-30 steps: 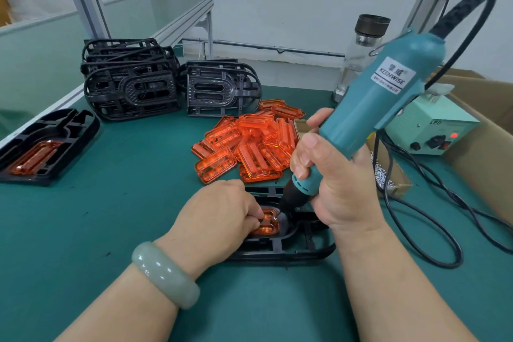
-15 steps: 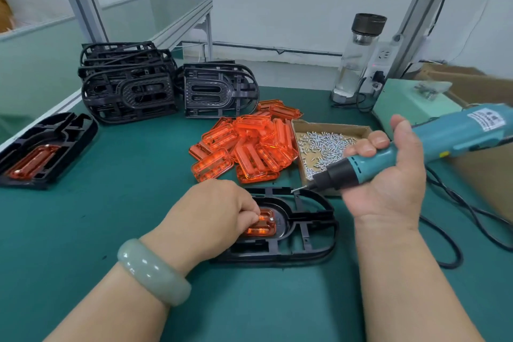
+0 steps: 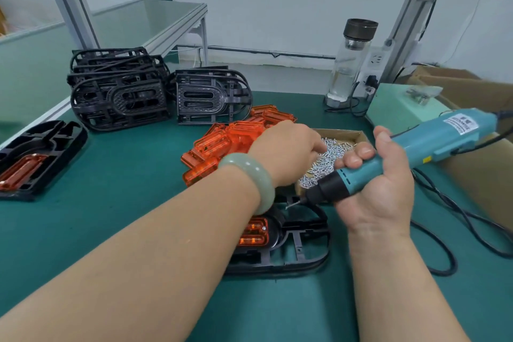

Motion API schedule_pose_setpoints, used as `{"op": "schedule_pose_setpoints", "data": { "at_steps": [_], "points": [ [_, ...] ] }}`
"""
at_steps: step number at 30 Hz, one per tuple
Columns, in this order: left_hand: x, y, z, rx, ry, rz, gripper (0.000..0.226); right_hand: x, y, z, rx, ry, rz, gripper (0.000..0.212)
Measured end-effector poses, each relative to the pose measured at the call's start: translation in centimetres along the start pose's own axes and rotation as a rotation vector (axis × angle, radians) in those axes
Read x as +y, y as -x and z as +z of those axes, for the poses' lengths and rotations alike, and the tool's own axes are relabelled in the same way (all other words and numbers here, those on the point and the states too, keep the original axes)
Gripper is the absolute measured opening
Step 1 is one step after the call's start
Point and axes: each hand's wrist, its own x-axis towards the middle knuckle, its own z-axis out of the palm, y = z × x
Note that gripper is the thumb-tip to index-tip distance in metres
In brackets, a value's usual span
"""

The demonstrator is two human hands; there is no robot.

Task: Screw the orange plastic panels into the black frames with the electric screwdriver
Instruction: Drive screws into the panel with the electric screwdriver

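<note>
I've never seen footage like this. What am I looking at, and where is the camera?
No machine: a person's two bare hands, filmed by a camera on their head looking down. On the green mat lie a black plastic frame with an orange plastic panel in it, a pile of loose orange panels, stacked black frames, and a cardboard box of small silver screws. The right hand grips a teal electric screwdriver; the left hand is in the screw box.
</note>
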Motion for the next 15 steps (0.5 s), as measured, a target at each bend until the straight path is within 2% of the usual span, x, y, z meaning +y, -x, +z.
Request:
{"op": "schedule_pose_setpoints", "data": {
  "at_steps": [3, 7, 8, 11, 15],
  "points": [
    [0.8, -1.7, 0.6, -0.144, -0.098, 0.044, 0.027, -0.1, -0.1, -0.1, 0.005, -0.003, 0.021, 0.012],
    [1.5, -2.7, 1.8, -0.411, -0.28, -0.061, 0.036, -0.1, -0.2, 0.0, 0.007, -0.012, 0.039, 0.013],
    [1.6, -2.8, 2.0, -0.435, -0.303, -0.075, 0.034, -0.1, -0.2, 0.0, 0.004, -0.01, 0.041, 0.013],
    [1.5, -2.8, 2.1, -0.357, -0.289, -0.028, 0.01, 0.0, -0.1, 0.0, -0.007, -0.003, 0.041, 0.013],
    [1.4, -2.5, 2.5, -0.229, -0.286, 0.023, 0.014, 0.3, 0.0, 0.1, -0.028, -0.008, 0.049, 0.011]
  ]
}}
